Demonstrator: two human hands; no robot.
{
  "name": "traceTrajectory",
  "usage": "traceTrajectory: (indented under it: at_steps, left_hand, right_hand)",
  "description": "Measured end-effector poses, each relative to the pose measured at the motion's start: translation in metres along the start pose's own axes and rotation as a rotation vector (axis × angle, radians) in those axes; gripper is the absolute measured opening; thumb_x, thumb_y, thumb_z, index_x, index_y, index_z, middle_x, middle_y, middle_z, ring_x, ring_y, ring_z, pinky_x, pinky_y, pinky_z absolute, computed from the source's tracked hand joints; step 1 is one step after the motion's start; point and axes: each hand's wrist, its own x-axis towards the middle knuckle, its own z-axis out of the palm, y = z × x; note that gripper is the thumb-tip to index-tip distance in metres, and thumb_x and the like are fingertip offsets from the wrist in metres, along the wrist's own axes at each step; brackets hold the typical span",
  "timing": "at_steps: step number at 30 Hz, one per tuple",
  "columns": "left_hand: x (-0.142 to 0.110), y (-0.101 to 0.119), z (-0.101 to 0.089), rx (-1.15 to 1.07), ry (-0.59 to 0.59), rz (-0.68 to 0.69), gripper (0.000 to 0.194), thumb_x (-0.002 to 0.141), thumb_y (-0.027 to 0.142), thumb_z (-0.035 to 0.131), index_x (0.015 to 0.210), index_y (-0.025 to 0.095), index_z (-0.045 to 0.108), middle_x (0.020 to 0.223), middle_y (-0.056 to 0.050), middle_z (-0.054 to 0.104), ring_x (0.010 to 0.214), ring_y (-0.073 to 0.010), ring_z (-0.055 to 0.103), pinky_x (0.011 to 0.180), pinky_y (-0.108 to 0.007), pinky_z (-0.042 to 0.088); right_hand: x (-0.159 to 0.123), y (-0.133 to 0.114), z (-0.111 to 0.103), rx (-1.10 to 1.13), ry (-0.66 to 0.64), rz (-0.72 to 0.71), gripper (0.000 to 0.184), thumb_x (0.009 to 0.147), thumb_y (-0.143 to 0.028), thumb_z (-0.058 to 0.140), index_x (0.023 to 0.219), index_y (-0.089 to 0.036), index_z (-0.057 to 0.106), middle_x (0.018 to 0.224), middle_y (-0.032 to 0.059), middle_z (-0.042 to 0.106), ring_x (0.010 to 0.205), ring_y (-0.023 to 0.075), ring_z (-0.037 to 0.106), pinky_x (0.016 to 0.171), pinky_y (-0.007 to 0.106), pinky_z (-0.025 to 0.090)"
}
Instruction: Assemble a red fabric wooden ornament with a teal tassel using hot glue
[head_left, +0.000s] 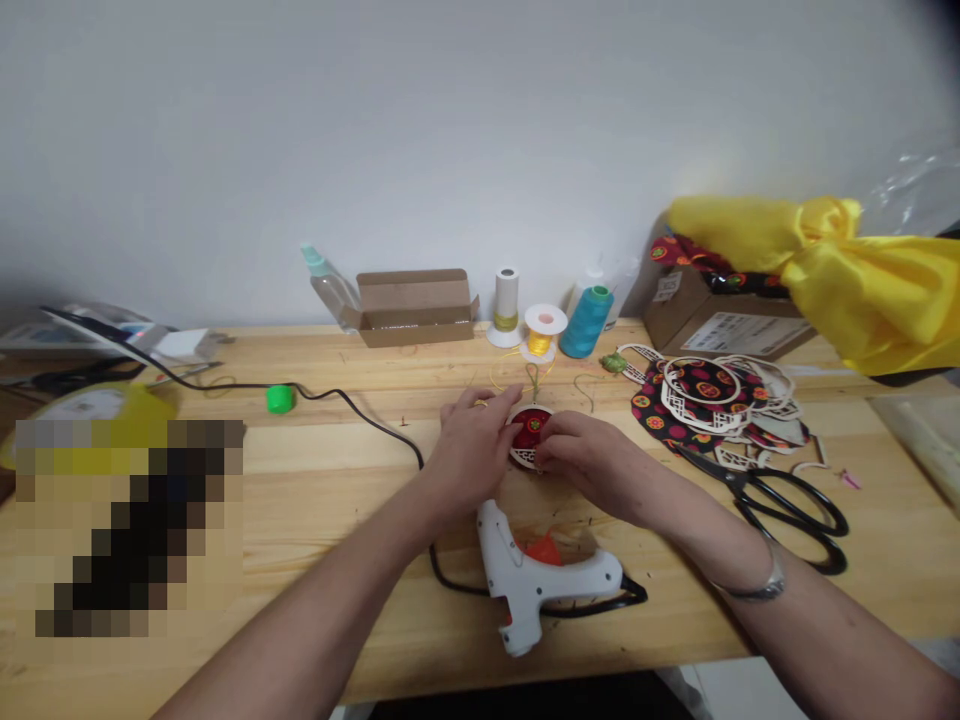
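Observation:
Between my hands, flat on the wooden table, is a round ornament (pixel 530 425) with dark red patterned fabric and a pale lattice rim at its lower edge. A green cord loop (pixel 532 377) comes out of its top. My left hand (pixel 480 440) grips the ornament's left side, fingers bent over the edge. Closed on its right and lower right side is my right hand (pixel 589 455); those fingertips are partly hidden. A white glue gun (pixel 536 580) lies just below my hands, its black cable running off to the left.
Black-handled scissors (pixel 787 505) lie right of my right forearm, below a pile of fabric and lattice pieces (pixel 705 400). Thread spools (pixel 589 320) and an open cardboard box (pixel 416 305) stand along the wall. A green cap (pixel 280 399) sits at left; yellow cloth (pixel 862 270) hangs over a carton.

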Motion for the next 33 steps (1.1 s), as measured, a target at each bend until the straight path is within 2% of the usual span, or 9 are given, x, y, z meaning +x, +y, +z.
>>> traceTrajectory:
  at_steps: [5,8,14,19,24,28,33]
  left_hand:
    - [0.0004,0.0006,-0.0005,-0.001,0.000,-0.003,0.040,0.088,0.015,0.042,0.128,0.018,0.048,0.119,-0.009,0.063,0.114,-0.0248,0.047,0.095,-0.047,0.037]
    - [0.0001,0.0003,-0.0006,-0.003,0.002,0.005,0.040,0.088,0.015,0.042,0.127,0.016,0.048,0.120,-0.009,0.063,0.114,-0.0247,0.047,0.095,-0.047,0.037]
    - [-0.0002,0.0006,-0.0011,0.000,0.000,0.002,0.040,0.087,0.015,0.043,0.127,0.017,0.049,0.119,-0.009,0.064,0.113,-0.0249,0.048,0.095,-0.047,0.038]
    - [-0.0003,-0.0004,0.0000,0.002,0.003,0.010,0.041,0.087,0.015,0.043,0.127,0.018,0.049,0.119,-0.009,0.063,0.114,-0.0252,0.048,0.095,-0.046,0.038]
    - [-0.0004,-0.0006,0.0004,0.018,0.009,0.016,0.041,0.087,0.015,0.044,0.127,0.016,0.049,0.117,-0.011,0.064,0.113,-0.0262,0.048,0.094,-0.047,0.039]
    - [-0.0003,0.0005,-0.0001,-0.004,0.018,0.017,0.034,0.086,0.015,0.046,0.119,0.017,0.056,0.115,-0.010,0.065,0.111,-0.0263,0.049,0.093,-0.048,0.040]
    - [-0.0018,0.0010,-0.0007,0.018,0.000,0.023,0.019,0.086,0.015,0.047,0.092,0.019,0.065,0.127,-0.005,0.060,0.115,-0.0287,0.047,0.094,-0.051,0.038]
  right_hand:
    - [0.0008,0.0019,0.0037,0.054,0.067,-0.055,0.021,0.082,-0.005,0.050,0.086,-0.020,0.065,0.092,0.0045,0.062,0.081,0.0151,0.056,0.067,0.025,0.044]
    - [0.0019,0.0007,0.0037,0.074,0.060,-0.064,0.022,0.082,-0.005,0.049,0.088,-0.019,0.065,0.094,0.0054,0.063,0.083,0.0156,0.058,0.068,0.025,0.045]
    - [0.0025,-0.0018,0.0023,0.086,0.002,0.003,0.013,0.083,-0.007,0.052,0.086,-0.017,0.060,0.089,0.0056,0.063,0.082,0.0159,0.057,0.071,0.026,0.045]
    - [0.0024,-0.0030,0.0023,0.101,-0.030,0.080,0.018,0.082,-0.004,0.051,0.091,-0.018,0.057,0.093,0.0051,0.063,0.084,0.0157,0.056,0.074,0.028,0.045]
    - [0.0020,-0.0037,0.0019,0.188,0.014,0.063,0.023,0.082,-0.001,0.048,0.095,-0.020,0.056,0.101,0.0049,0.060,0.092,0.0155,0.056,0.080,0.029,0.046]
    - [0.0012,-0.0026,0.0004,0.231,0.048,0.059,0.023,0.083,-0.002,0.049,0.094,-0.020,0.055,0.106,0.0054,0.056,0.099,0.0158,0.054,0.085,0.030,0.046]
    - [0.0000,0.0013,-0.0014,0.250,0.059,0.048,0.029,0.081,0.000,0.048,0.101,-0.020,0.056,0.116,0.0064,0.051,0.107,0.0162,0.053,0.092,0.033,0.045]
